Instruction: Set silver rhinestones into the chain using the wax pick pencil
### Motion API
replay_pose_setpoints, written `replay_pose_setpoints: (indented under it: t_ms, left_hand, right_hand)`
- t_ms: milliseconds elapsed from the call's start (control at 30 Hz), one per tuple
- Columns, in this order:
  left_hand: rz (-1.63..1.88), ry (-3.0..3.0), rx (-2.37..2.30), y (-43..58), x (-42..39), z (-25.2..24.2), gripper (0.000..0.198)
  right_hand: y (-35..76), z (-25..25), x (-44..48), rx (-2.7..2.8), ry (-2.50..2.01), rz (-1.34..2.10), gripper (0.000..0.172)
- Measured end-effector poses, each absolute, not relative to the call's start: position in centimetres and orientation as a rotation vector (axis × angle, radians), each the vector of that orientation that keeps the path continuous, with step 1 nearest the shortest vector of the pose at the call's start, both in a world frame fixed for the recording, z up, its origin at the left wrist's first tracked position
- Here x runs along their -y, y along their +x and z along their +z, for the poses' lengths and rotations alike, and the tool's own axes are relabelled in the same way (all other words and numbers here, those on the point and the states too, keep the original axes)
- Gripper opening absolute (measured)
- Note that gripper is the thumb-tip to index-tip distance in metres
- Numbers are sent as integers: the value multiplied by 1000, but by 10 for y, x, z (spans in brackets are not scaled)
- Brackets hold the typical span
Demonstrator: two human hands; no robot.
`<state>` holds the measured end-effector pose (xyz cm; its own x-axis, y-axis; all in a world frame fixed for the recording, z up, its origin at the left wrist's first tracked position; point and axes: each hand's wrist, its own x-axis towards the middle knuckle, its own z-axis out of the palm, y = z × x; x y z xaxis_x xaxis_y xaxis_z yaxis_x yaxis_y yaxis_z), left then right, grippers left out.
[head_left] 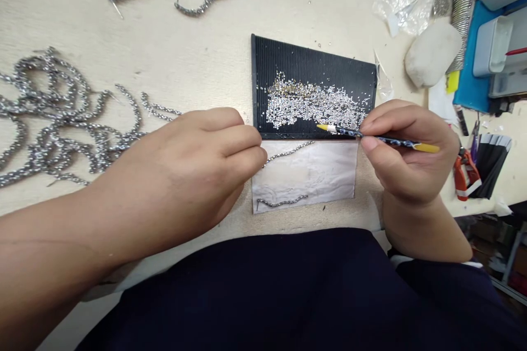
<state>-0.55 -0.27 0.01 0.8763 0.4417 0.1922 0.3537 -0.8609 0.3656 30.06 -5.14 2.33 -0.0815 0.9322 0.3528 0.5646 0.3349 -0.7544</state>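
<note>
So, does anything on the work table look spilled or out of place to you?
Yes: a few tiny specks, probably stray beads, lie on the tabletop above the black ridged tray, apart from the main heap.

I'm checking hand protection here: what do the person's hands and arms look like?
The left hand and right hand are bare, with no gloves, rings or bracelets showing. The left forearm and right forearm have no sleeves over them. A dark navy top shows below them.

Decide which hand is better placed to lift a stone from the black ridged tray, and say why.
Right: the right hand holds a yellow-tipped pick, its tip at the silver stones; the left hand holds no tool.
</note>
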Motion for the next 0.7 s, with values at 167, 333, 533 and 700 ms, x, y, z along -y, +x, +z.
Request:
replay_pose_setpoints:
  t_ms: [167,333,533,700]
  left_hand:
    - [389,2751,-571,-4,2,2,35]
    - [413,2771,-564,-2,2,-1,35]
    - [399,2725,-583,-4,1,-1,34]
    - [401,2704,-596,-4,4,-3,33]
  right_hand:
    - [297,25,51,1774,-1265,731,15]
    - [295,27,50,1792,-1254,790,13]
    - [295,26,50,1790,-1266,794,15]
    - [294,26,50,1801,-1274,826,16]
